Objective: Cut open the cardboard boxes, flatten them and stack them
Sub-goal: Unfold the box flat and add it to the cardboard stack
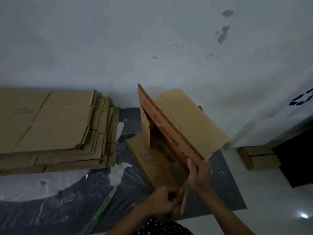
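Head view: a floor corner seen from above, with a pale wall on the far side.
Cardboard box: it is in the middle, on the dark plastic sheet that covers the floor. It is opened and partly flattened. One printed panel with red and orange marks lies on the sheet. Another long panel stands tilted up from it and leans to the right, with its plain brown side to the right. A short flap stands at the far end.
Right hand: it grips the near end of the raised panel. The thumb lies on the printed side and the fingers go behind the panel.
Left hand: the fingers are curled into a fist, just beside the near edge of the box. I cannot tell if it grips the cardboard, or something small, or nothing.
Stack of flattened boxes: it lies on the left, against the wall and apart from the box in work. The sheets are brown, and their right edges are not even.
Long thin strip: it lies on the plastic sheet, near and left of the hands, with a green mark on it.
Small brown boxes: they stand on the pale floor at the right, beside a dark object.
Dotted cloth: it shows at the near edge, between the forearms.
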Motion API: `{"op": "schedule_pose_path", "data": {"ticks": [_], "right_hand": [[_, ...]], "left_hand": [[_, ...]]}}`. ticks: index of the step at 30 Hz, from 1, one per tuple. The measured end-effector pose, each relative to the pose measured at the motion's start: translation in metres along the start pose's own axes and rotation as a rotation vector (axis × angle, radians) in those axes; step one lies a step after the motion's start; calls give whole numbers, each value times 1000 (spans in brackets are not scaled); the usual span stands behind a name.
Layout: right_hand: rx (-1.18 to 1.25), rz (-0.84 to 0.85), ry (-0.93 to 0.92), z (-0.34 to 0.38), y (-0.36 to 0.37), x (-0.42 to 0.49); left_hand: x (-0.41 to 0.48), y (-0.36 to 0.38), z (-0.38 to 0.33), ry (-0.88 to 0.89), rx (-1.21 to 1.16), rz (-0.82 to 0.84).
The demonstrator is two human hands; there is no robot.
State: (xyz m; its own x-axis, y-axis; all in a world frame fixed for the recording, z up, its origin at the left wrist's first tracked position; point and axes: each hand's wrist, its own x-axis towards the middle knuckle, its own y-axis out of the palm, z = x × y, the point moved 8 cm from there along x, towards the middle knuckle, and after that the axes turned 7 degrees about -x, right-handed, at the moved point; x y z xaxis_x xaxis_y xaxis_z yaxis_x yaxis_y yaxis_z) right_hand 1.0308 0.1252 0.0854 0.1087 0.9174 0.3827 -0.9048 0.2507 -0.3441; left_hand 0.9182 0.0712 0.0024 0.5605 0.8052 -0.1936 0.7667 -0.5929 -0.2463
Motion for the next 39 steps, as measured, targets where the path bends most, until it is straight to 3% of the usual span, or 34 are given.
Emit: {"op": "schedule_pose_path", "data": {"ticks": [3, 7, 10, 12, 15, 18, 23, 27, 30, 32, 36, 39], "right_hand": [[72, 0, 32, -9, 10, -6], [173, -55, 59, -5, 7, -3], [225, -131, 21, -6, -9, -4], [250, -192, 25, -11, -26, -3], [248, -245, 22, -21, -52, 5], [215, -300, 105, -37, -80, 25], [73, -220, 153, -50, -107, 57], [135, 27, 252, -95, -70, 53], [-91, 312, 318, -134, -20, 24], [-207, 478, 228, -145, 16, 4], [-379, 839, 207, -183, 59, -28], [-564, 1017, 59, -196, 72, -43]], "left_hand": [[13, -1, -10, -5, -16, -82], [40, -97, 21, -184, 73, -645], [53, -170, 20, -358, 75, -840], [70, -195, 16, -361, 5, -786], [89, -188, -1, -148, 28, -610], [80, -169, -8, -14, -46, -626], [51, -155, 2, -91, -479, -624], [19, -156, 45, -271, -705, -679], [-3, -165, 84, -374, -832, -794], [-18, -171, 101, -410, -934, -881], [-32, -176, 107, -357, -1079, -974], [-23, -157, 99, -288, -1278, -968]]}}
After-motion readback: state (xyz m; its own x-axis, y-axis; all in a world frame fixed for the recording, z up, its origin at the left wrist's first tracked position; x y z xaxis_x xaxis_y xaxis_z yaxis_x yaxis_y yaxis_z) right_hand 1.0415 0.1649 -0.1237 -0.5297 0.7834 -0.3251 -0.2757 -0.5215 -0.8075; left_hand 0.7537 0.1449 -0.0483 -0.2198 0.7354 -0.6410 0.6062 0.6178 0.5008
